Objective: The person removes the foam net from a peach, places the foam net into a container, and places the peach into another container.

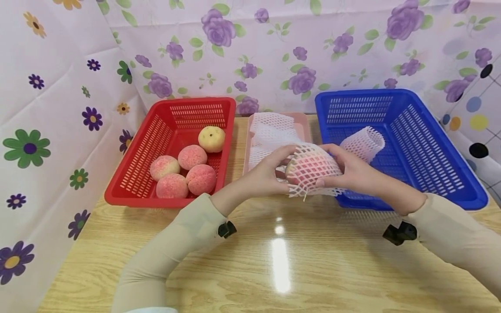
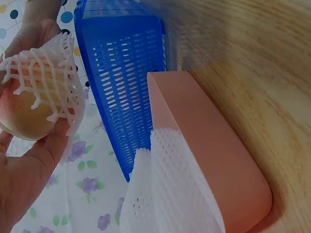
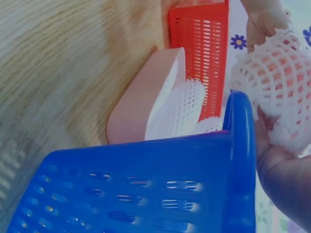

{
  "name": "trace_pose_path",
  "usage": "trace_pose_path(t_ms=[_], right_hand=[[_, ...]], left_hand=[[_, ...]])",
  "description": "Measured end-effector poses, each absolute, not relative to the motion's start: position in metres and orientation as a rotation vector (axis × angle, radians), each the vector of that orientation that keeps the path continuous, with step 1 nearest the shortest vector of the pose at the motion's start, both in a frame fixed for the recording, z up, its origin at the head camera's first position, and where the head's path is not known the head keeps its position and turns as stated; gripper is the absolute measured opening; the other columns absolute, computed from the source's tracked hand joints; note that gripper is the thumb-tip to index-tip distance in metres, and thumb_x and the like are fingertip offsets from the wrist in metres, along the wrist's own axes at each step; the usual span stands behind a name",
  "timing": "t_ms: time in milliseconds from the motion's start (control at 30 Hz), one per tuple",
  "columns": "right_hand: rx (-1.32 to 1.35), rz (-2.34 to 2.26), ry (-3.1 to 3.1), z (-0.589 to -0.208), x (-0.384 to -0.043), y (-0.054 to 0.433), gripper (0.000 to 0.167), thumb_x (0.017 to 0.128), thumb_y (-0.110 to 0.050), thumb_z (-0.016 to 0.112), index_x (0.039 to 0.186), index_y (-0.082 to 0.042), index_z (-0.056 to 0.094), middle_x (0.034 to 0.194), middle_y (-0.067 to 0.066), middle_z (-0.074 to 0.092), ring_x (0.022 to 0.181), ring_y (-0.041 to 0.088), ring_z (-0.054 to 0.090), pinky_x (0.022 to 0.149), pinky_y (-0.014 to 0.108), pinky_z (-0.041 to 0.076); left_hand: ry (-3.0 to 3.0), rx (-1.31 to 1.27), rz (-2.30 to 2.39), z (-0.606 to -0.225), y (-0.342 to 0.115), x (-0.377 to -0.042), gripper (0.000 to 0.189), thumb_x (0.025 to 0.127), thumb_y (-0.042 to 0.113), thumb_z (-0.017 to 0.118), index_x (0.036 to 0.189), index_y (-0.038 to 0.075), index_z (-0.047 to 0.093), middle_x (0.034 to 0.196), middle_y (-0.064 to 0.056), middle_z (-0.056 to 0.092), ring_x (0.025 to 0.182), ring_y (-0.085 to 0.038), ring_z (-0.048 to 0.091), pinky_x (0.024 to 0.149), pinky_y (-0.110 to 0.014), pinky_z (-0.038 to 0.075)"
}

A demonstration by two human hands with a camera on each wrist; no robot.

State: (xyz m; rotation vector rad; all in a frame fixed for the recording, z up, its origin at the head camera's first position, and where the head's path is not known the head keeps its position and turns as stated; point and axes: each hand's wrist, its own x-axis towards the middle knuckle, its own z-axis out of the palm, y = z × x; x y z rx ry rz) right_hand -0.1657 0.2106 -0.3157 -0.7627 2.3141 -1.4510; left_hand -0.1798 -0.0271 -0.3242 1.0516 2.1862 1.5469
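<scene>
Both hands hold a pink and pale-yellow peach (image 1: pixel 311 167) in front of the pink tray. A white foam net (image 1: pixel 326 163) is stretched over much of it. My left hand (image 1: pixel 270 174) grips it from the left, thumb and fingers bent around that side. From the other side my right hand (image 1: pixel 356 174) holds the peach and netting, thumb at the front. In the left wrist view, the bare end of the peach (image 2: pixel 29 116) shows past the net's edge. Mesh covers the peach's side in the right wrist view, where the foam net (image 3: pixel 277 82) hides most of its skin.
At left, a red basket (image 1: pixel 111 191) contains several peaches (image 1: pixel 201 179). More white foam nets (image 1: pixel 274 130) lie in the pink tray (image 1: pixel 302 124) between the baskets. The blue basket (image 1: pixel 450 148) at right holds a foam net sleeve (image 1: pixel 364 143). Flowered cloth (image 1: pixel 266 56) hangs behind the wooden table (image 1: pixel 235 261).
</scene>
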Motion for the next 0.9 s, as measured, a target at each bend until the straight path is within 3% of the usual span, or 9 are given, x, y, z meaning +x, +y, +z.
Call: trace_pose_path(t_ms=[200, 400, 533, 767, 900], right_hand=[[-0.774, -1.368, 2.348, -0.313, -0.164, 0.209, 0.063, 0.087, -0.012, 0.068, 0.138, -0.001, 0.033, 0.116, 0.016, 0.056, 0.095, 0.016, 0.059, 0.077, 0.024, 0.054], [-0.724, -1.246, 2.576, -0.305, -0.163, 0.205, 0.056, 0.084, -0.021, 0.073, 0.132, -0.002, 0.049, 0.113, 0.012, 0.062, 0.089, 0.019, 0.059, 0.07, 0.02, 0.051], [-0.623, -1.237, 2.648, -0.3, -0.161, 0.203, 0.051, 0.082, -0.025, 0.075, 0.125, -0.002, 0.058, 0.111, 0.013, 0.066, 0.096, 0.018, 0.061, 0.075, 0.014, 0.049], [-0.517, -1.256, 2.707, -0.296, -0.16, 0.204, 0.03, 0.08, -0.022, 0.077, 0.101, -0.002, 0.07, 0.087, 0.009, 0.069, 0.07, 0.007, 0.058, 0.06, 0.018, 0.05], [-0.502, -1.238, 2.736, -0.293, -0.161, 0.203, 0.023, 0.08, -0.021, 0.077, 0.095, -0.003, 0.072, 0.078, 0.005, 0.067, 0.064, 0.008, 0.053, 0.055, 0.02, 0.047]], left_hand=[[2.142, 0.936, 1.544, -0.325, -0.029, -0.181, 0.077, 0.068, -0.01, 0.072, 0.136, 0.002, 0.036, 0.129, -0.018, 0.043, 0.11, -0.03, 0.055, 0.083, -0.028, 0.057], [2.175, 0.801, 1.544, -0.325, -0.033, -0.183, 0.077, 0.07, -0.008, 0.072, 0.136, 0.005, 0.037, 0.132, -0.018, 0.043, 0.107, -0.03, 0.056, 0.084, -0.033, 0.057], [2.189, 0.748, 1.567, -0.323, -0.034, -0.183, 0.075, 0.069, -0.008, 0.071, 0.136, 0.005, 0.037, 0.13, -0.021, 0.044, 0.106, -0.032, 0.057, 0.082, -0.032, 0.057], [2.245, 0.737, 1.529, -0.323, -0.039, -0.182, 0.073, 0.072, -0.002, 0.074, 0.136, 0.006, 0.039, 0.131, -0.021, 0.046, 0.106, -0.033, 0.058, 0.083, -0.031, 0.055], [2.263, 0.72, 1.527, -0.319, -0.044, -0.18, 0.071, 0.072, 0.001, 0.073, 0.135, 0.009, 0.041, 0.129, -0.02, 0.047, 0.104, -0.032, 0.058, 0.081, -0.03, 0.055]])
